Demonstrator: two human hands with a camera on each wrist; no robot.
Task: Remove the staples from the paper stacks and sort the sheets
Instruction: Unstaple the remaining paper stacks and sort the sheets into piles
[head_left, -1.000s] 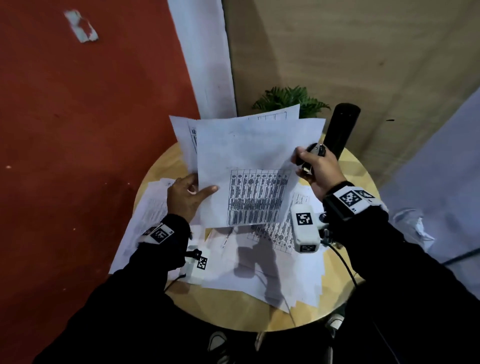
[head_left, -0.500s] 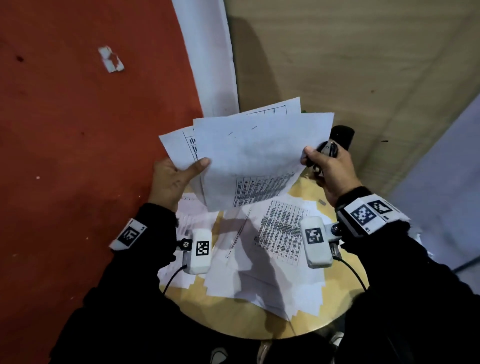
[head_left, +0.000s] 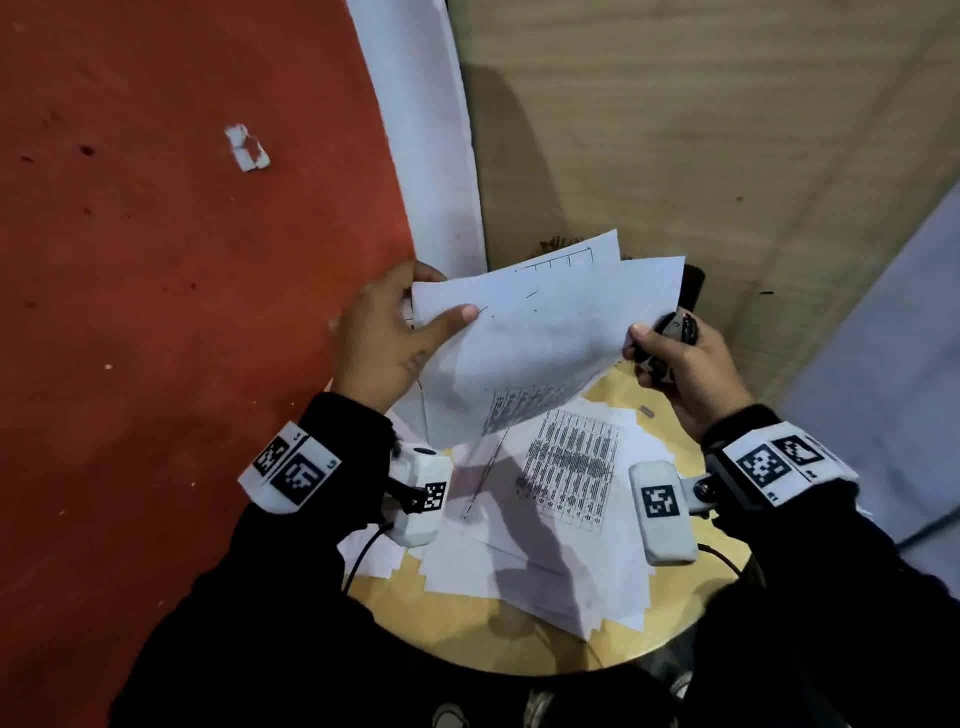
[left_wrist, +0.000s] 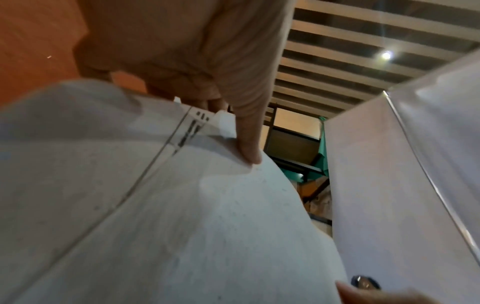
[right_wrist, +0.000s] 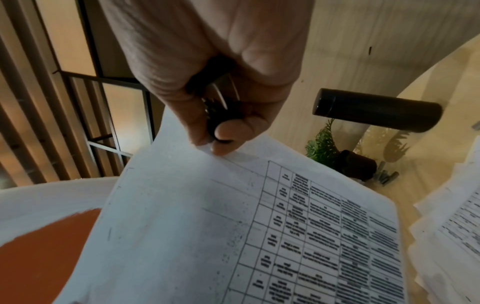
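Note:
A stack of printed sheets (head_left: 540, 332) is held up in the air above the round table. My left hand (head_left: 395, 332) pinches its left corner, thumb (left_wrist: 249, 144) on the top sheet (left_wrist: 182, 216) and fingers behind. My right hand (head_left: 675, 364) pinches the right edge of the top sheet (right_wrist: 233, 226) with thumb and forefinger, and also grips a black staple remover (head_left: 675, 330) in the palm; in the right wrist view the staple remover (right_wrist: 218, 107) shows between the curled fingers. A second sheet (head_left: 571, 254) fans out behind.
Several loose printed sheets (head_left: 566, 478) lie spread over the round wooden table (head_left: 467, 639). A black cylinder (right_wrist: 376, 110) and a small potted plant (right_wrist: 327, 148) stand at the table's far side, with small metal bits (right_wrist: 387, 178) beside the pot. The floor (head_left: 156, 312) at left is red.
Both hands have lifted the stack higher and further from the table, and the left hand has shifted from the lower edge up to the top left corner.

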